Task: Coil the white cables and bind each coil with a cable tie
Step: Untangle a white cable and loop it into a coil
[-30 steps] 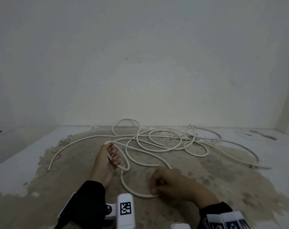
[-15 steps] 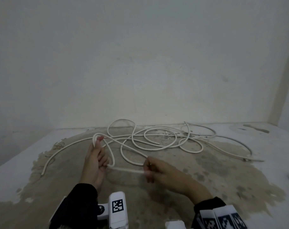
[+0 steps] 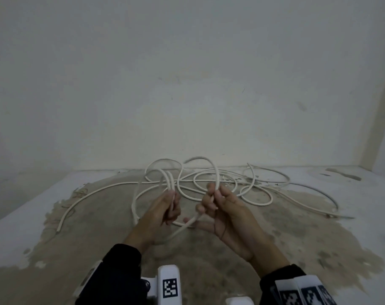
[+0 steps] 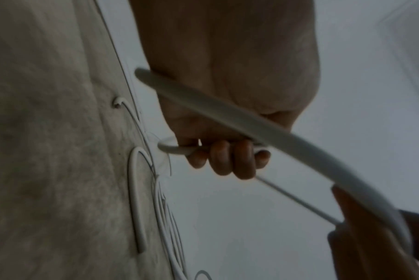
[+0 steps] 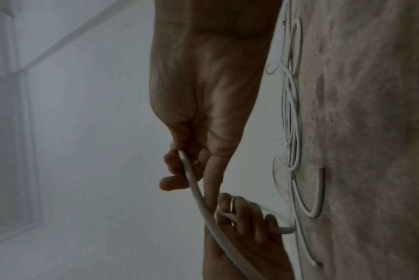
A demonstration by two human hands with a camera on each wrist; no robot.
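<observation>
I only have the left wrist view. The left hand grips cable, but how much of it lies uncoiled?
Observer: Most of it. The head view shows the white cable sprawled in loose loops on the floor near the wall.
Operator: What is the right hand doing?
Observer: The right hand pinches one strand between thumb and fingers, raised beside the left hand.
Operator: Any free end in sight?
Observer: Yes, one cable end lies on the floor at the far left.
</observation>
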